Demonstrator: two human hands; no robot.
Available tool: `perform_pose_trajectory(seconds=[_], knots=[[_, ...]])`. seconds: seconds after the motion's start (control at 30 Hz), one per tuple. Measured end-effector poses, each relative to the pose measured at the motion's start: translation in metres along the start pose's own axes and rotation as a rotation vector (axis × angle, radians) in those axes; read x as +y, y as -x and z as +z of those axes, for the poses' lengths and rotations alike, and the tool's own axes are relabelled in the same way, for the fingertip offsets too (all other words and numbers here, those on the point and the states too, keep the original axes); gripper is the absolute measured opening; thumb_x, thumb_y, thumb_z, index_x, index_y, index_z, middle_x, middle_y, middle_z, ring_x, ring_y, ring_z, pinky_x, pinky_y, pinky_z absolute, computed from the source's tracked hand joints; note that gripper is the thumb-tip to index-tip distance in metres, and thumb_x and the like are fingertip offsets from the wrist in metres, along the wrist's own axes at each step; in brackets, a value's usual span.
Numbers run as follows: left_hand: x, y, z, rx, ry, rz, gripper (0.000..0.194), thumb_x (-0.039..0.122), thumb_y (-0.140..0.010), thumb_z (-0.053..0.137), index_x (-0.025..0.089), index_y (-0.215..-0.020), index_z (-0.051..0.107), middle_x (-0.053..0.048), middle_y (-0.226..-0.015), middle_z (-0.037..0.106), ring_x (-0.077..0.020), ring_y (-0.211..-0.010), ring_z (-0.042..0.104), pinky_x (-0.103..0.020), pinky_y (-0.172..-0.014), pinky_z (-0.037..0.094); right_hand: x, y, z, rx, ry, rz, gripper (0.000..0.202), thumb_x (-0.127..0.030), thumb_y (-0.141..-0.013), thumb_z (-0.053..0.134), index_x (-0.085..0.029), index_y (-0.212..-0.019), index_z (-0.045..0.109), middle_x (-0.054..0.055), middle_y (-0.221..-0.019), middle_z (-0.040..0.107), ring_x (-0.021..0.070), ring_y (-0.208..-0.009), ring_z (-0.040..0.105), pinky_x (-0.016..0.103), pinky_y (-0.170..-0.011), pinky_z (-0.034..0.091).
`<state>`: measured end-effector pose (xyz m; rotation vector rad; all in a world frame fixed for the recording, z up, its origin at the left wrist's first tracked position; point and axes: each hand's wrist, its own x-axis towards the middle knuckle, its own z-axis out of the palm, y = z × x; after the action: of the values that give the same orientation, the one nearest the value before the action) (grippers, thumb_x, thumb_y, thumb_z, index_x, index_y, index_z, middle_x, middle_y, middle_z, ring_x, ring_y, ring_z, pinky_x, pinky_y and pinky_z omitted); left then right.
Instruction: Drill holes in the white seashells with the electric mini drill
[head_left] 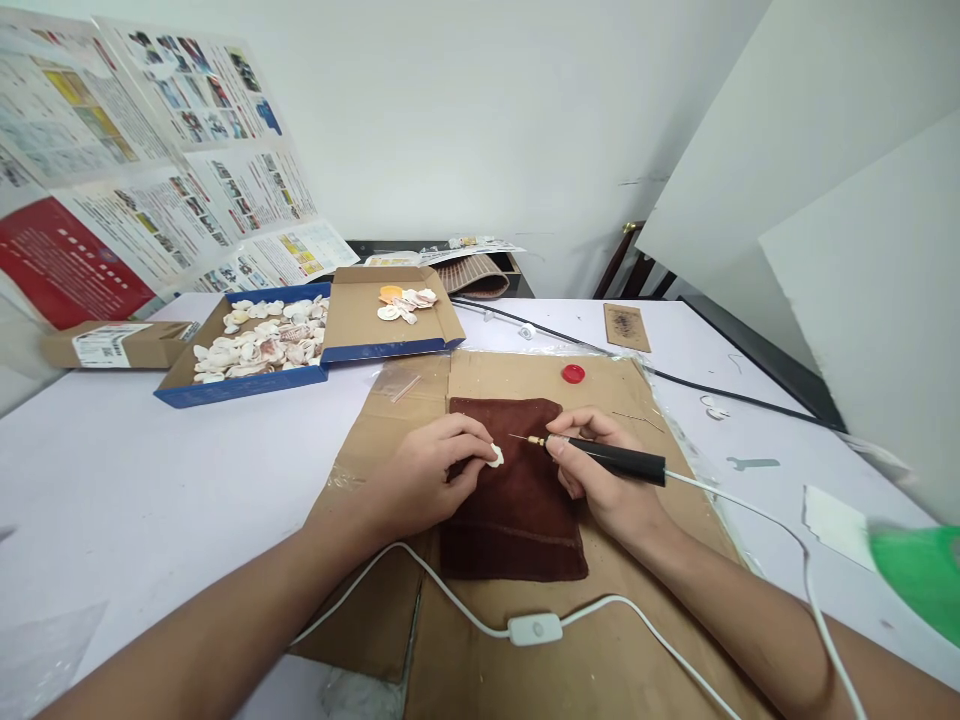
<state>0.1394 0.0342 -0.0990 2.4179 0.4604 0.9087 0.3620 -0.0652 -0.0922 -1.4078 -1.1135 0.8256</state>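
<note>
My left hand (442, 465) pinches a small white seashell (496, 456) between thumb and fingers, over a dark brown cloth (510, 500). Opposite it, my right hand (600, 465) grips a corded mini drill (619, 459), black-bodied with a brass chuck. Its thin bit points left at the shell, with a small gap between them. A white cable runs from the drill's rear down past my right forearm. Below the cloth lies a white inline switch (535, 629) on the same kind of cable.
Cardboard (480, 660) lies under the cloth. A blue-edged box (244, 385) full of shells stands at the back left, with several more on its lid (360, 325). Behind the cloth is a red cap (574, 373). To the right are a small wrench (753, 463) and a green object (919, 575).
</note>
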Motion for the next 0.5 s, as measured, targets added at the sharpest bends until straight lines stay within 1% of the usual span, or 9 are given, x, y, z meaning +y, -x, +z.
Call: perform_pose_trajectory(seconds=[0.1, 0.23, 0.37, 0.43, 0.5], knots=[[0.0000, 0.0016, 0.0010, -0.032, 0.011, -0.014, 0.021, 0.010, -0.094, 0.061, 0.021, -0.100, 0.079, -0.008, -0.112, 0.081, -0.0183, -0.099, 0.078, -0.032, -0.093, 0.066, -0.0023, 0.0014, -0.0013, -0.049, 0.048, -0.019, 0.031, -0.050, -0.087, 0.080, -0.024, -0.093, 0.064, -0.006, -0.061, 0.057, 0.0125, -0.049, 0.048, 0.028, -0.048, 0.038], [-0.0026, 0.0012, 0.0009, 0.006, -0.002, -0.033, 0.014, 0.018, -0.098, 0.067, 0.021, -0.099, 0.080, -0.008, -0.117, 0.082, -0.0197, -0.103, 0.080, -0.033, -0.096, 0.066, -0.0068, 0.0033, -0.0011, -0.088, 0.112, -0.060, 0.029, -0.047, -0.083, 0.082, -0.024, -0.085, 0.064, -0.001, -0.070, 0.065, 0.0145, -0.058, 0.055, 0.029, -0.054, 0.045], [-0.0047, 0.0005, 0.0004, -0.013, 0.014, -0.091, 0.016, 0.018, -0.097, 0.069, 0.021, -0.108, 0.080, -0.009, -0.124, 0.081, -0.0215, -0.113, 0.078, -0.035, -0.102, 0.064, -0.0092, 0.0035, 0.0002, -0.098, 0.137, -0.060, 0.028, -0.045, -0.081, 0.083, -0.023, -0.084, 0.066, 0.002, -0.076, 0.070, 0.0168, -0.065, 0.061, 0.030, -0.060, 0.050], [-0.0036, 0.0000, -0.0003, -0.038, 0.024, -0.154, 0.022, 0.017, -0.095, 0.069, 0.021, -0.114, 0.079, -0.009, -0.127, 0.081, -0.0218, -0.112, 0.078, -0.034, -0.096, 0.065, -0.0089, 0.0036, 0.0007, -0.105, 0.132, -0.052, 0.027, -0.045, -0.082, 0.083, -0.024, -0.085, 0.066, 0.002, -0.077, 0.071, 0.0170, -0.066, 0.062, 0.030, -0.060, 0.051], [-0.0017, -0.0007, -0.0009, -0.058, 0.032, -0.215, 0.028, 0.017, -0.094, 0.069, 0.021, -0.120, 0.077, -0.009, -0.126, 0.081, -0.0195, -0.100, 0.078, -0.032, -0.088, 0.066, -0.0076, 0.0040, 0.0012, -0.104, 0.129, -0.057, 0.027, -0.045, -0.083, 0.082, -0.024, -0.085, 0.066, 0.002, -0.076, 0.069, 0.0165, -0.064, 0.061, 0.029, -0.059, 0.050]])
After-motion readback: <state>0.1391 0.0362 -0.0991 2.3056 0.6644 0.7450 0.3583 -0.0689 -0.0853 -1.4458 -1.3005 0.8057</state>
